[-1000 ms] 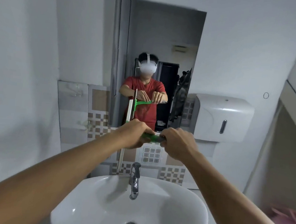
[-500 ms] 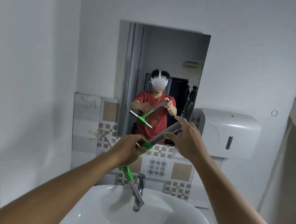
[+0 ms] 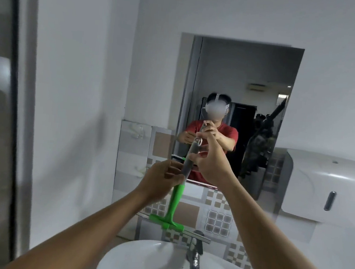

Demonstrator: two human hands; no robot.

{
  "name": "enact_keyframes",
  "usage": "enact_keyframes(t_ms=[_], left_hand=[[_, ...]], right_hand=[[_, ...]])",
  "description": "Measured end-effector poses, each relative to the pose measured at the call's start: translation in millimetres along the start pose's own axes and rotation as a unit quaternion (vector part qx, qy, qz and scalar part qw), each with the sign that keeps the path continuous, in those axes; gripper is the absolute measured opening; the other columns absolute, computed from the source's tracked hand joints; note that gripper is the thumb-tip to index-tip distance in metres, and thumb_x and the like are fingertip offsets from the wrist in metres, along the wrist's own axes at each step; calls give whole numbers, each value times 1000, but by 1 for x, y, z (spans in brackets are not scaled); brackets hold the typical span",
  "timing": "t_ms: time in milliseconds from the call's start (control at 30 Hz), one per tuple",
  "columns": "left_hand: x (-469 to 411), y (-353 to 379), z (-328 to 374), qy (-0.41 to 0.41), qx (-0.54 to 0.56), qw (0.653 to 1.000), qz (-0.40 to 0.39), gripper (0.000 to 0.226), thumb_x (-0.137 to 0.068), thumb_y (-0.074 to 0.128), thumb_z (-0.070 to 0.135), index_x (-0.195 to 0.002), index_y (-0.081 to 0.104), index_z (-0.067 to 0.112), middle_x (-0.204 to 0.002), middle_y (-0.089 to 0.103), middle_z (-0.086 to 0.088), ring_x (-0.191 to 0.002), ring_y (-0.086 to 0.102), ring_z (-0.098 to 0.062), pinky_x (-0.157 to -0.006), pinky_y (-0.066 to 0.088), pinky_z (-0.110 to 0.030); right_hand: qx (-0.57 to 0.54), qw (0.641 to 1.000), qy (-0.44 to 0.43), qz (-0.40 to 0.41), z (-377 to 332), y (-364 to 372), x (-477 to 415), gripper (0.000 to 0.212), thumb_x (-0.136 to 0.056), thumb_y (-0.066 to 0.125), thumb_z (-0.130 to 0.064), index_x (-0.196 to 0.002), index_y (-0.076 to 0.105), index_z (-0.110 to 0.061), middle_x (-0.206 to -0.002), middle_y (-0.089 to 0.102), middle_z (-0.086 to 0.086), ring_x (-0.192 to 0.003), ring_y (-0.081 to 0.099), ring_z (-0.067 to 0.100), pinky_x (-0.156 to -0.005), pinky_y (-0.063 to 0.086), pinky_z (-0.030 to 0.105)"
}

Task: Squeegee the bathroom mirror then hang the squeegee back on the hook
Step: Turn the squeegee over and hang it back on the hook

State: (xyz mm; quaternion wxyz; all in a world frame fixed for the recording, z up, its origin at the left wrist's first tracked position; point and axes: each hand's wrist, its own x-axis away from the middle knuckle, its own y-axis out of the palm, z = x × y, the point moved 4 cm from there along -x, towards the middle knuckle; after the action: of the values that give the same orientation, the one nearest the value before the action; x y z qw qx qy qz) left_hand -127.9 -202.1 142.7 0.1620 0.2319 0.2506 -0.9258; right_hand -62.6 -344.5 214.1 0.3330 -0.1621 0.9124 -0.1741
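Head view takes in a white-walled bathroom, with the mirror (image 3: 241,92) set into the wall straight ahead and a band of brown-and-white patterned tiles (image 3: 215,205) running below it. A white paper dispenser (image 3: 327,187) hangs on the wall to the right of the mirror, and a round white sink (image 3: 138,263) sits at the bottom of the scene with a chrome tap (image 3: 193,261) rising at its back edge. To the left of the mirror, two pale hooks (image 3: 137,129) show on a grey tile strip, one above the other, well apart from the hands. Both bare arms reach forward over the basin, and between them the squeegee (image 3: 176,199) hangs nearly upright, blade end down just above the tap and grey handle end up in front of the mirror's lower edge. The right hand (image 3: 210,165) is curled around the upper part of the grey handle, thumb and fingers pinching it, the metal loop at the handle's tip poking out above the knuckles. The left hand (image 3: 161,180) sits just below and to the left, fingers partly curled against the lower grey handle where it meets the green neck; whether it truly grips or only steadies I cannot tell. The green crossbar and its long blade lie below both hands, tilted slightly down to the right.
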Motion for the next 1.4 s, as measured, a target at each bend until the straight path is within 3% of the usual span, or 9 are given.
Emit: enact_keyframes(t_ms=[200, 367, 467, 600, 800, 1000, 1200, 1300, 1400], left_hand=[[-41, -46, -37, -19, 54, 997, 44, 22, -91, 69, 14, -110, 69, 25, -100, 77, 7, -91, 74, -11, -87, 60, -37], [-66, -73, -78, -40, 65, 996, 56, 41, -84, 72, 8, -119, 63, 28, -102, 75, 2, -89, 74, -15, -84, 62, -40], [-77, -85, -110, -51, 55, 994, 73, 43, -83, 72, 7, -118, 63, 29, -101, 76, 2, -85, 75, -11, -82, 62, -37], [-91, -93, -154, -65, 81, 988, 114, 34, -82, 76, 24, -113, 66, 30, -98, 78, 4, -87, 75, -13, -80, 63, -40], [-108, -98, -190, -64, 71, 981, 167, 29, -89, 74, 18, -114, 64, 28, -92, 77, 8, -81, 73, -4, -65, 56, -16], [-126, -97, -211, -47, 53, 983, 170, 40, -93, 70, 14, -127, 58, 30, -96, 73, 13, -82, 70, 0, -66, 55, -15], [-139, -97, -226, -45, 48, 984, 165, 42, -95, 65, 9, -129, 56, 33, -93, 72, 11, -76, 70, -6, -66, 60, -26], [-141, -96, -233, -46, 47, 982, 177, 45, -96, 63, 8, -122, 54, 43, -93, 72, 10, -77, 70, -8, -71, 62, -33], [-143, -95, -238, -46, 44, 980, 187, 44, -97, 65, 15, -118, 52, 51, -96, 71, 13, -81, 70, -5, -74, 63, -32]], right_hand=[[-55, 998, 0, -24, 8, 54, -64, 55, -88, 68, 4, -128, 53, -30, -116, 63, 10, -97, 70, 28, -71, 65, 49], [-32, 999, 5, -41, 22, 106, -104, 58, -88, 70, -3, -133, 53, -36, -107, 66, 5, -93, 72, 24, -77, 64, 45], [-15, 998, 15, -50, 34, 138, -123, 58, -85, 73, -7, -127, 52, -41, -100, 68, 7, -85, 72, 25, -71, 64, 45], [-25, 996, 36, -82, 54, 178, -144, 51, -86, 71, -5, -122, 55, -38, -103, 64, 8, -88, 72, 29, -68, 65, 48], [-21, 995, 57, -81, 80, 214, -167, 49, -91, 67, -4, -124, 52, -37, -105, 66, 6, -87, 73, 24, -69, 65, 46], [-17, 996, 53, -66, 98, 232, -184, 47, -93, 65, -4, -125, 55, -37, -105, 68, 3, -89, 72, 19, -72, 65, 42], [-16, 997, 57, -45, 113, 243, -193, 46, -95, 63, -5, -132, 54, -32, -108, 69, 4, -87, 70, 15, -71, 65, 34], [-14, 998, 55, -38, 118, 249, -195, 48, -95, 63, -5, -133, 54, -33, -108, 70, 4, -89, 70, 16, -74, 65, 36], [-12, 998, 50, -31, 122, 253, -195, 47, -95, 63, -6, -133, 53, -33, -103, 68, 0, -81, 66, 6, -62, 58, 19]])
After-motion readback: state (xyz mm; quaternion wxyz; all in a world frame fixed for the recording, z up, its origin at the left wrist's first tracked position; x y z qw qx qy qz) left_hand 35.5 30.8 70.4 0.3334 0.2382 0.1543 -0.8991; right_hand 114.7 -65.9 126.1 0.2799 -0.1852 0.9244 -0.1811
